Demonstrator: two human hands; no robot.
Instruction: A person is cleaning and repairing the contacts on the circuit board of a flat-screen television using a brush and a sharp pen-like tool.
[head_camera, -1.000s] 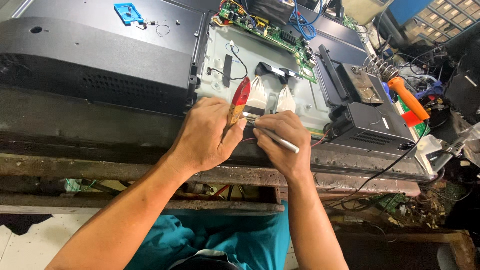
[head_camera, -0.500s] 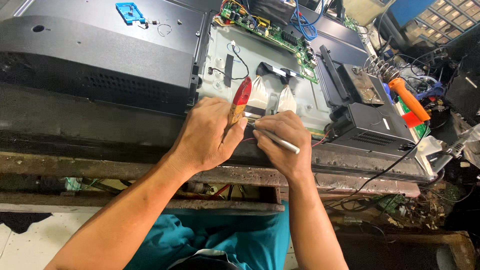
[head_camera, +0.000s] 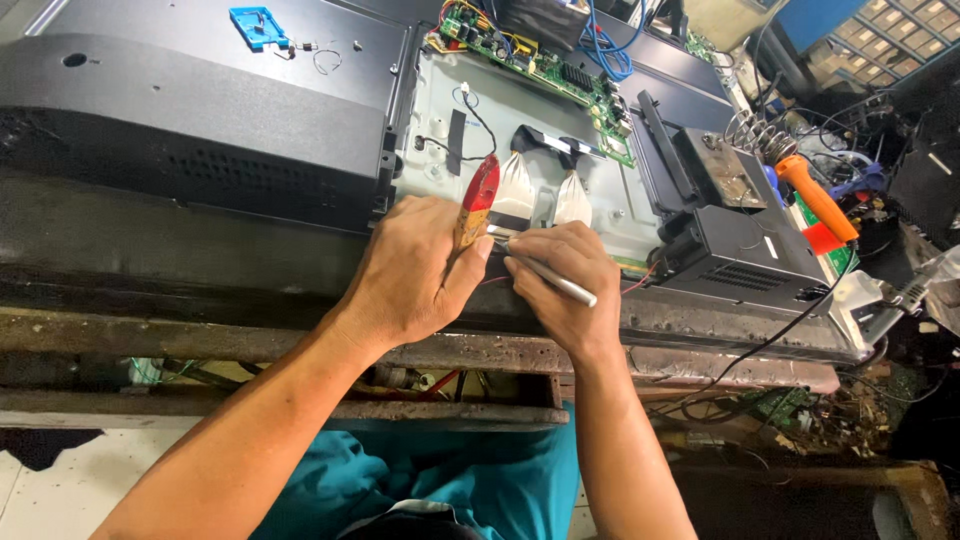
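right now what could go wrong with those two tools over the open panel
The metal tool in the right hand points at the flat ribbon cables; a slip could nick one. The left hand grips the red-tipped tool close beside it, so the two may knock together. A thin black wire lies close by.
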